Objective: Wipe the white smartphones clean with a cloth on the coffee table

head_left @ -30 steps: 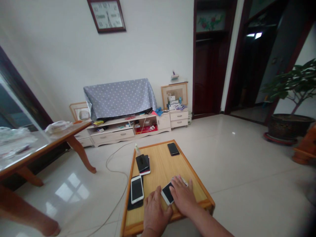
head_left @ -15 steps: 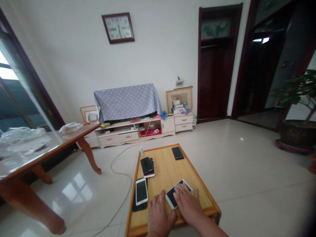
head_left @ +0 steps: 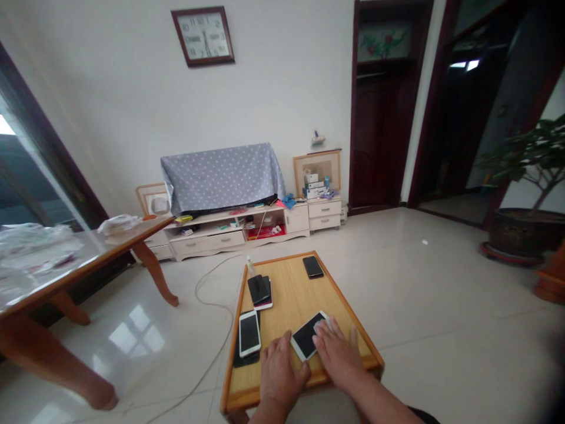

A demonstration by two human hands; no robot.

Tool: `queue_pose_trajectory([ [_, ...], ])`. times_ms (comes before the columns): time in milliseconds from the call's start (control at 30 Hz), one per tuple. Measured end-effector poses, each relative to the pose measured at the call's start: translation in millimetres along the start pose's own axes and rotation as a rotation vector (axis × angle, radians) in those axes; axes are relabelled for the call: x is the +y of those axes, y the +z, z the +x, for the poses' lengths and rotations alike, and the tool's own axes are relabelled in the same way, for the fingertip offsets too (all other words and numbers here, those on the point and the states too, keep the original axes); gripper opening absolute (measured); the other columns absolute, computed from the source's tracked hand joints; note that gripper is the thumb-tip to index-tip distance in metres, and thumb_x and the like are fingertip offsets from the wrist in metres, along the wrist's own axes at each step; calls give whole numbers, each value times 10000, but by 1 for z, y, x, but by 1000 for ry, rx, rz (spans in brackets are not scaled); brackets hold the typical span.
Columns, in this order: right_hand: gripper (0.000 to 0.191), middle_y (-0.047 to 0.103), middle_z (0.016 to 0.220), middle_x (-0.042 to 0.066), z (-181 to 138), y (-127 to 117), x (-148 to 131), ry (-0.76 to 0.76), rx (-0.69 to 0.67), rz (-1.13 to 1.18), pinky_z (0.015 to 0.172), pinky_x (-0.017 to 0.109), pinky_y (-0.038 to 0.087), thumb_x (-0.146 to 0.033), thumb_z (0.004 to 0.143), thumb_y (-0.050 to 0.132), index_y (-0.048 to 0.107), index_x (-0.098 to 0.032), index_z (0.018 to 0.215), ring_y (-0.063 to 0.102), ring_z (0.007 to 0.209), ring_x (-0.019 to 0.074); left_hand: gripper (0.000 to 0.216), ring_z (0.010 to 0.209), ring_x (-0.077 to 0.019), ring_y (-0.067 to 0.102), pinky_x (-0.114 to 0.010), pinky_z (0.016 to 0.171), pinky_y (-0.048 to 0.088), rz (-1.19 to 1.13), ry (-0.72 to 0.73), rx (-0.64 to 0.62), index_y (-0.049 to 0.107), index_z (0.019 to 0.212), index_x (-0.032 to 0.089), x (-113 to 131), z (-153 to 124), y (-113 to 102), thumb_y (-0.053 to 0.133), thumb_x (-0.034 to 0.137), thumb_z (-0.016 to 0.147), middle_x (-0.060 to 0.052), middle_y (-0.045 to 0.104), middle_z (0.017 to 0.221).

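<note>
A white phone with a dark screen (head_left: pixel 308 337) lies on the small wooden table (head_left: pixel 295 297) near its front edge. My right hand (head_left: pixel 339 351) rests flat over the phone's right end, fingers spread. Just left of the phone, my left hand (head_left: pixel 278 375) lies on the table with loosely curled fingers, its thumb touching the phone's near corner. Another white phone (head_left: pixel 249 333) lies on a dark one at the table's left edge. A stack of dark phones (head_left: pixel 260 291) sits further back, and a single black phone (head_left: pixel 313 267) lies at the far right corner.
A small bottle (head_left: pixel 249 266) stands at the table's far left corner. A cable (head_left: pixel 207 330) runs across the shiny tiled floor. A larger wooden table (head_left: pixel 66 277) stands to the left, a low cabinet (head_left: pixel 229 232) by the wall, and a potted plant (head_left: pixel 525 229) to the right.
My right hand has slid back along the phone, uncovering more of its screen. The left hand stays beside it. The view has shifted a little.
</note>
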State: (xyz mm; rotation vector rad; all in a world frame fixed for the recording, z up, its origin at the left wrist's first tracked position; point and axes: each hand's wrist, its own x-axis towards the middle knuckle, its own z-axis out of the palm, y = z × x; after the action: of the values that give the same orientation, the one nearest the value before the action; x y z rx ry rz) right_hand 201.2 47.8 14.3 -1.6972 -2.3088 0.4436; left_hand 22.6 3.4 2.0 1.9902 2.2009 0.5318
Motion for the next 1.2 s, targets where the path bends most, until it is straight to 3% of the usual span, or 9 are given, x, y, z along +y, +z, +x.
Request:
queue_pose_trajectory([
  [100,538,417,1551,-5,-21,13,-17,-202,-41,77,1165,651,-84,-447,1046,129,454,-359,1466,189,1510,253,658,1291,-241,461,-345,1117,233,-13,26,-4,444,1416,189,-1,1,2,555,354,788,-99,575,1370],
  [167,523,424,1547,-17,-24,14,-17,-236,-44,96,1164,649,-88,-425,1050,130,444,-383,1466,187,1510,245,635,1296,-237,462,-347,1116,235,-20,31,-3,456,1405,193,0,2,2,550,340,794,-95,582,1363],
  [333,545,439,1537,15,2,-6,18,54,31,20,1150,687,-59,-453,1046,153,514,-318,1431,178,1508,303,677,1298,-255,461,-364,1118,237,-8,23,13,468,1396,201,6,2,-1,608,409,767,-96,600,1336],
  [433,553,433,1541,27,4,-11,23,108,45,-3,1153,683,-65,-460,1044,166,518,-285,1433,166,1510,310,671,1292,-256,466,-362,1106,248,-3,26,2,471,1394,204,6,2,-2,607,418,772,-96,600,1336],
  [667,522,468,1519,-14,-31,1,-7,-219,-37,110,1171,642,-71,-426,1055,139,500,-369,1428,203,1506,245,645,1281,-253,474,-357,1092,268,-11,21,-2,481,1378,196,7,2,-3,597,433,789,-100,599,1340],
  [833,534,509,1488,22,-5,-16,23,77,42,8,1153,668,-87,-453,1047,181,580,-314,1374,212,1500,298,641,1274,-254,478,-359,1104,256,-4,21,23,497,1361,194,12,2,-5,611,396,763,-94,617,1303],
  [900,543,507,1489,42,-2,-17,25,114,48,-8,1154,667,-86,-458,1044,185,588,-294,1370,209,1500,306,634,1266,-258,485,-365,1096,263,-10,28,29,504,1354,202,10,2,-3,613,399,762,-92,620,1297],
  [1100,543,498,1500,17,-33,-3,-11,-194,-71,139,1171,652,-25,-461,1050,144,567,-347,1371,217,1501,268,624,1265,-257,490,-368,1088,274,-35,46,33,490,1367,201,1,2,3,590,419,791,-99,609,1316],
  [1200,563,510,1489,13,-27,-9,-9,-150,-74,143,1168,657,-26,-475,1049,132,580,-338,1361,227,1497,276,629,1283,-262,476,-372,1089,275,-31,37,22,489,1365,211,1,2,3,593,433,786,-98,605,1323],
])
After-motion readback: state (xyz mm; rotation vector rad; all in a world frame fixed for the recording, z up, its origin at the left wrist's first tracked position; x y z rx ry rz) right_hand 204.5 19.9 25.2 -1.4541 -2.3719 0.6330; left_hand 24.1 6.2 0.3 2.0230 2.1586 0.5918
